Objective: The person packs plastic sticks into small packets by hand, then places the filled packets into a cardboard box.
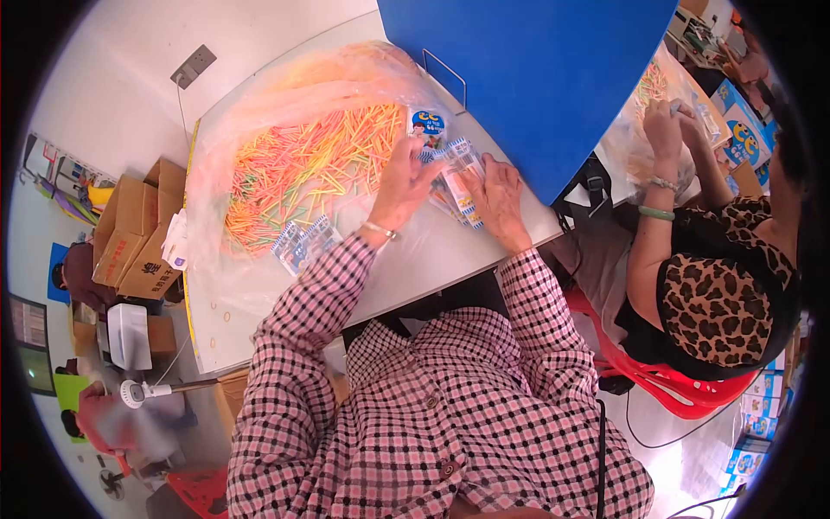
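Observation:
My left hand (401,185) is closed, with its fingertips at the left edge of a clear plastic packet (458,171) with blue-and-white striped ends. My right hand (499,197) grips the same packet from the right side. More such packets (456,208) lie beneath it, partly covered by my hands. Just beyond my left fingers is a blue printed card or box (427,122). To the left, a heap of thin pink, orange, yellow and green sticks (303,160) spreads over a clear plastic bag (216,186). Two flat striped packets (307,245) rest near my left forearm.
A blue panel (527,78) rises beyond the white table (259,320). At right, a person in a leopard-print top (718,298) sits on a red chair (692,389), hands over another bag. Cardboard boxes (138,229) and a small white fan (134,394) stand at left.

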Motion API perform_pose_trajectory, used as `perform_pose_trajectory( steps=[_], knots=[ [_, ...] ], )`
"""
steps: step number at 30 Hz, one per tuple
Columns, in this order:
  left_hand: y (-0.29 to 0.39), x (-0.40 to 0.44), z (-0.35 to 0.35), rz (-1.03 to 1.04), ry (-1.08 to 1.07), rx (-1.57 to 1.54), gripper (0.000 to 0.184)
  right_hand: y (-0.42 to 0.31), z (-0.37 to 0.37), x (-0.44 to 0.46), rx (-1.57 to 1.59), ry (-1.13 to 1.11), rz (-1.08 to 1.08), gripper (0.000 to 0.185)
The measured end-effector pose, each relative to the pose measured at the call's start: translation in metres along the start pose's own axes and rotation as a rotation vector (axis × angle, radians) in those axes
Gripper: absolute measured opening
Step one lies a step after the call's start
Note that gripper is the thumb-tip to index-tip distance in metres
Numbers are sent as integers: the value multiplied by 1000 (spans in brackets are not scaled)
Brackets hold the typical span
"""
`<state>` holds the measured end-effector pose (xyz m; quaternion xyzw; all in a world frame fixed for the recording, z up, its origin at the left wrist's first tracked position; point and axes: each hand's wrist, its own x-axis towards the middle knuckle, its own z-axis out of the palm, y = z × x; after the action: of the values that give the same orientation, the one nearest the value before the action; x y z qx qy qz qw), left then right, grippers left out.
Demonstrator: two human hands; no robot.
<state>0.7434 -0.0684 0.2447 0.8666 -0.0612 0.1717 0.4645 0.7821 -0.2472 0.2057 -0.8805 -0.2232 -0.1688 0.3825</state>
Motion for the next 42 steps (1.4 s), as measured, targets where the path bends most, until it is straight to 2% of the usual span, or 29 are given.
perform_pose_trajectory(
  steps=[1,2,5,9,14,17,18,20,22,25,26,28,29,30,33,38,41,42],
  knots=[
    [0,-9,-5,-165,-32,-72,45,1,2,-1,9,0,3,52],
    [3,-16,-5,-162,-35,-65,45,0,1,-2,7,24,-19,51],
    [10,-26,-1,-325,2,-249,43,-2,0,-1,4,63,-74,50],
    [21,-11,13,-444,58,-405,40,-5,-7,-1,75,21,-14,49],
    [21,-1,19,-367,-35,-393,38,5,-5,-4,174,43,2,51],
    [30,-3,27,-155,-24,-416,39,2,-9,-2,238,35,19,52],
    [32,-2,28,-153,-25,-415,39,1,-12,-2,331,7,94,54],
    [37,-2,30,0,19,-208,41,-1,-17,-3,514,-53,245,58],
    [47,-5,29,81,40,-105,42,5,-24,-6,560,-54,212,59],
    [65,-16,25,210,-77,-23,50,14,-36,-9,655,-64,149,62],
    [66,-20,26,211,-79,-25,50,15,-43,-11,708,-146,154,62],
    [63,-25,28,345,-40,31,61,14,-55,-14,817,-308,163,64],
    [60,-28,29,410,-18,59,67,12,-58,-15,816,-308,164,64],
    [56,-32,34,409,-17,57,67,8,-60,-16,818,-345,199,64],
    [44,-44,53,35,22,-775,84,0,-59,-24,821,-420,278,65],
    [64,-44,50,-153,-57,-866,93,-5,-50,-31,931,-284,249,68],
    [71,-35,45,116,-82,-693,95,-13,-46,-35,1029,-170,172,71],
    [69,-34,43,113,-85,-693,95,-15,-44,-34,1035,-146,107,75]
  ],
)
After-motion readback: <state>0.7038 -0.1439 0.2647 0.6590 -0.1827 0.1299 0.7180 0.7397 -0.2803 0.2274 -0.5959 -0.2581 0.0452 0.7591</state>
